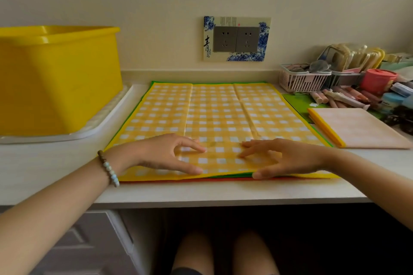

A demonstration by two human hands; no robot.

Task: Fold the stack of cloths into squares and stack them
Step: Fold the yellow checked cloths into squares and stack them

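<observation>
Yellow checked cloth [214, 114] lies flat atop the stack [234, 176], its near edge running left to right under the left hand [161, 154] and right hand [288, 158], both equally near, fingers loosely spread on it, gripping nothing.

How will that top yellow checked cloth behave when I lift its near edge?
Probably floppy: the yellow checked cloth lies thin and flat with fold creases, so it should drape. Likely light too. It may slide on the green and red cloths beneath.
</observation>
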